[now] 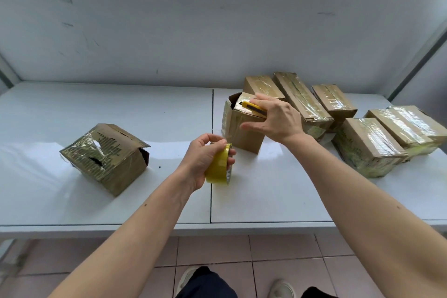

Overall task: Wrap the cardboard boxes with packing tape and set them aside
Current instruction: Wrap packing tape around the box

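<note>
On the white surface (278, 191), just right of its centre seam, stands the brown cardboard box (242, 126) we are working on, upright, its long axis vertical and its open top flaps pointing up and away toward the wall. Shiny clear tape already covers its left face. We judge it light and fairly stiff, though the loose flaps will give under pressure, and the taped faces look slick, so a hold across the bare cardboard edges near the top seems safest.

Our right hand (275, 118) rests over the box's top, fingers spread and lightly curled against its upper edge and front face, while pinning a yellow utility knife (254, 108) between the fingers; the knife's tip points left. Our left hand (205, 159) curls firmly round a yellow roll of packing tape (219, 164), held just above the surface, near the box's lower left corner but apart from it. We cannot tell whether a strip runs from roll to box.

Behind and to the right lie five taped boxes (367, 145), close together, some touching. Well apart on the left sits a tilted, torn taped box (106, 157), one flap ajar toward the right.
</note>
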{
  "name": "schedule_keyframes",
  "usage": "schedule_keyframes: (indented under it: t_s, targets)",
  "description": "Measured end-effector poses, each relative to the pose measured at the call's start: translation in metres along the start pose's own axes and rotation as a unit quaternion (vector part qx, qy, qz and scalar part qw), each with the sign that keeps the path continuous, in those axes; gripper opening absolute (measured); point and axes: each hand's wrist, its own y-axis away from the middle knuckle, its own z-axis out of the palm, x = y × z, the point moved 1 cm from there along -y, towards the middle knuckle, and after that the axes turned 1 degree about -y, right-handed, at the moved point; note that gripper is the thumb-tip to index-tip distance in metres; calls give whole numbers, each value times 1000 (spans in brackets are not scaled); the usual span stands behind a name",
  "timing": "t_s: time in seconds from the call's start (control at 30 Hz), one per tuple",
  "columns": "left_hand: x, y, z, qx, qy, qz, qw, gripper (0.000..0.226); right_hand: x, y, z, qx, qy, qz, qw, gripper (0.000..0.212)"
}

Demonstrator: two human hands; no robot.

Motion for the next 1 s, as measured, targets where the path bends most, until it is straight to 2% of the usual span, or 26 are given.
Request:
schedule_keyframes:
  t_s: [0.1,0.17,0.23,0.33,0.4,0.43,0.47,0.57,0.6,0.7,0.77,0.9,1.0]
  targets:
    - [-3,-1,3,27,-2,25,999,10,16,25,-7,101,-108,71,986,57]
    - [-3,-2,4,53,-25,44,997,13,27,50,-1,134,-101,120,978,48]
    - [-2,-2,4,78,-32,46,995,12,41,73,13,100,-52,142,983,43]
    - [1,-5,6,101,-25,40,994,11,56,88,30,8,-5,145,989,32]
    - [4,-8,7,117,-27,34,992,11,61,86,36,-64,14,140,988,36]
    - [6,-10,7,124,-24,28,992,11,62,83,36,-73,10,144,987,41]
    - [8,-12,8,129,-20,18,991,14,59,79,32,-46,-22,150,987,46]
    - [14,-22,11,140,-16,-15,990,21,34,46,8,120,-167,140,968,46]
    - [17,-25,13,145,-18,-24,989,22,23,29,2,120,-185,125,967,46]
    - [26,-32,26,153,-30,-40,987,26,5,-19,2,-4,-177,101,979,56]
    - [34,-36,34,152,-24,-44,987,34,5,-29,10,-49,-154,116,980,55]
    - [38,-33,40,169,-49,-26,984,24,-6,6,15,26,-253,157,954,36]
    - [25,-24,37,179,-69,35,981,27,-23,50,10,80,-330,188,921,29]
